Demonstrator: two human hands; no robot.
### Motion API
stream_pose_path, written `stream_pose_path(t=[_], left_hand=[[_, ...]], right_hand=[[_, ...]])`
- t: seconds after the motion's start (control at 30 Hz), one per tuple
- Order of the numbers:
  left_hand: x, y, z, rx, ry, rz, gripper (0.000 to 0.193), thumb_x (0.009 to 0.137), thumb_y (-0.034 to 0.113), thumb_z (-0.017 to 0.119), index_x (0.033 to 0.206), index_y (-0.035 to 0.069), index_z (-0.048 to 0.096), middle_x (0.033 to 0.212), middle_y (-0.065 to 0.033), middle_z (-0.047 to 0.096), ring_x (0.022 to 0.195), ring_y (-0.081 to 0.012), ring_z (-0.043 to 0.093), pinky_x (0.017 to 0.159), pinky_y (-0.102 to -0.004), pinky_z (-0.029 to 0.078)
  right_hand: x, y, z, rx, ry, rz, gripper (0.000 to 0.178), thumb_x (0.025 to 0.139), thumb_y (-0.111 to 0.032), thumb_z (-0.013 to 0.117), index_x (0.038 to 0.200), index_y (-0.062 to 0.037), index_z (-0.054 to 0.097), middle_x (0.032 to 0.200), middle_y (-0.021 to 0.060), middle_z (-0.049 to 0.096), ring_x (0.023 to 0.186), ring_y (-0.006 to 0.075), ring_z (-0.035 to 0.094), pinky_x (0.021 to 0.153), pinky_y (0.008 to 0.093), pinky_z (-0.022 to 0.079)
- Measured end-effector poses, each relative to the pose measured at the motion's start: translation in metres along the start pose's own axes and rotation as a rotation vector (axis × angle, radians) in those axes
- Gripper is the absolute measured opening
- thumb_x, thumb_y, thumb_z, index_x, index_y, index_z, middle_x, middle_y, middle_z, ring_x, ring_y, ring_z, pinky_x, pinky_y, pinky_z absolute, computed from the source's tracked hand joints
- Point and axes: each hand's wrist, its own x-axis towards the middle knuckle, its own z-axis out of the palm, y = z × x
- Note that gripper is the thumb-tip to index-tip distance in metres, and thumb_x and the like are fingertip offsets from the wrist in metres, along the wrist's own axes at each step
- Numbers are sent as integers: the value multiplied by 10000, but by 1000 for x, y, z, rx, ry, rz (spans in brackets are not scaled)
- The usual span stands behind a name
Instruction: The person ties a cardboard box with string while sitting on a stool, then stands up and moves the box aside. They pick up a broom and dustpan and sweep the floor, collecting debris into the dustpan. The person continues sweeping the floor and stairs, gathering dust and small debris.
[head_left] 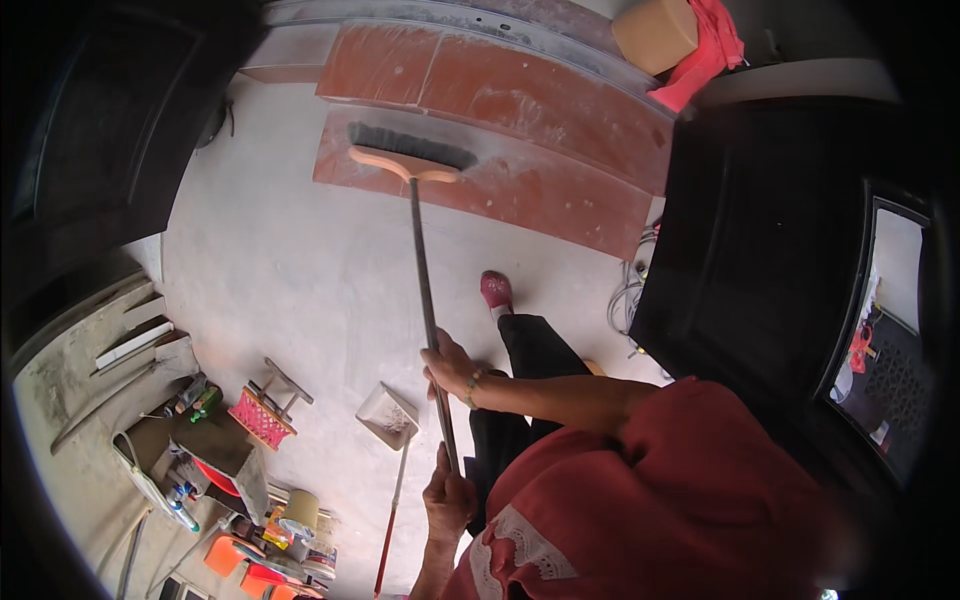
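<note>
I hold a long-handled broom (424,265) with both hands. My right hand (452,370), with a beaded bracelet at the wrist, is wrapped round the middle of its dark handle. Lower down, my left hand (449,498) grips the handle near its end. The broom's peach-coloured head and grey bristles rest on the lower of the dusty red tiled steps (560,215), toward its left part. Left of my hands, a pale dustpan (386,414) with a long red-and-grey handle lies on the floor, with some debris in it.
A small stool with a pink woven seat (262,416) stands at the left. Cluttered boxes (225,445) and orange items line the lower left. Dark door leaves flank both sides, including one at right (745,250). Cables (627,300) lie beside it. A cardboard box (655,35) sits above the steps.
</note>
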Motion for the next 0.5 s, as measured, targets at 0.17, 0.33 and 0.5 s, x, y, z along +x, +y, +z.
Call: stream_pose_path(t=[0.17,0.33,0.5], left_hand=[[19,-4,-14,674,-210,583,462,780,-54,410,1239,-39,358,567,34,420,469,-33,397,388,-196,336],[85,-14,20,485,-321,-20,493,749,-59,429,1227,56,392,643,-77,523,498,-148,522,408,-268,428],[57,-46,11,799,-155,603,308,724,-50,459,1028,-32,507,1114,-246,480,793,-314,585,664,-308,485]], right_hand=[[-3,29,-47,165,160,184,190,822,-187,407,941,-56,336,578,91,457,369,236,502,310,342,427],[65,58,-110,137,302,200,165,799,-176,423,879,-45,361,580,87,454,374,209,464,327,340,413],[45,60,-79,-130,171,148,221,803,-162,426,877,24,331,543,100,462,338,215,476,303,327,419]])
